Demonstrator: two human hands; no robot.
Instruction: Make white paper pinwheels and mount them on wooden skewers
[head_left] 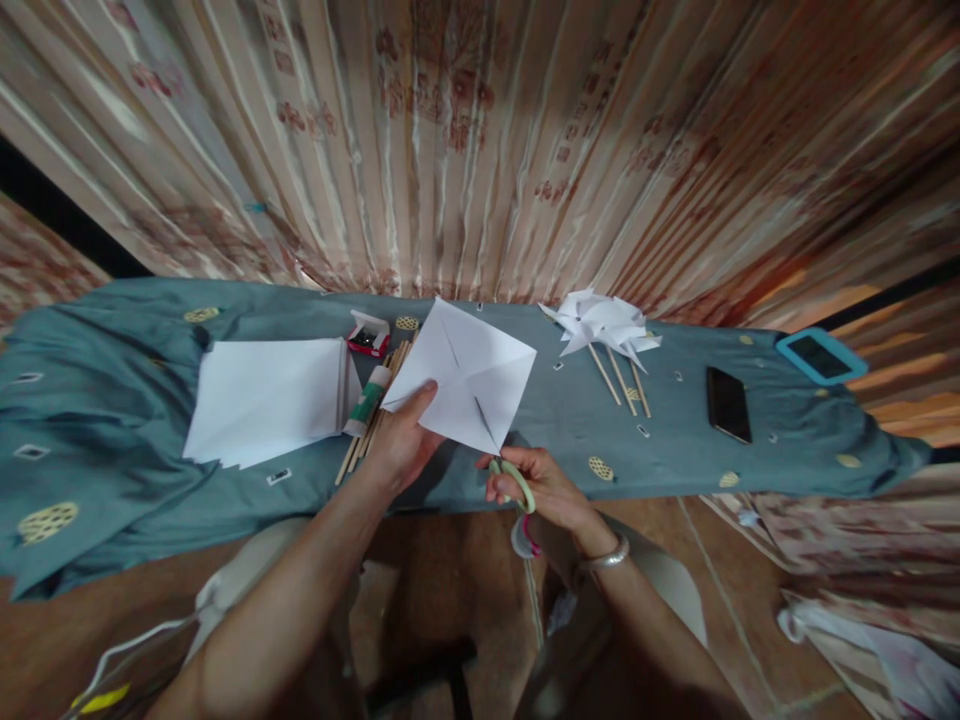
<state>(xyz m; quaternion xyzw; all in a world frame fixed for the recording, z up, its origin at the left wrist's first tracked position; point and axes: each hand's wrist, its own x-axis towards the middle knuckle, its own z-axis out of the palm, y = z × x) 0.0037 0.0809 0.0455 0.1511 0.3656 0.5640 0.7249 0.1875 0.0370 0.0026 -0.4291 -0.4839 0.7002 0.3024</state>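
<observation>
White paper, a creased square sheet [469, 372], is being held up clear of the table between the two hands, tilted so that one corner is pointing down toward the right hand. The left hand [400, 447] is pinching the sheet's near left edge, thumb lying on top and fingers closed underneath; this grip is keeping the sheet taut and steady while it is being cut. The right hand [534, 487] is closed through the pale green loops of a pair of scissors [504, 462], with the blades running up into the sheet along a diagonal crease. How far the blades are parted cannot be told.

Just left of the left hand, a stack of plain white sheets [268, 400] is lying flat on the blue-grey cloth [112, 440], within easy reach. Between that stack and the left hand, a glue tube [367, 401] and a bundle of wooden sticks [375, 415] are resting together, and a small red box [368, 335] is sitting open beyond them. Beyond the right hand, finished white pinwheels [604, 325] on sticks are lying set apart from the working area. Farther right, a black phone [728, 403] and a blue-framed device [819, 355] are lying well apart from both hands.
</observation>
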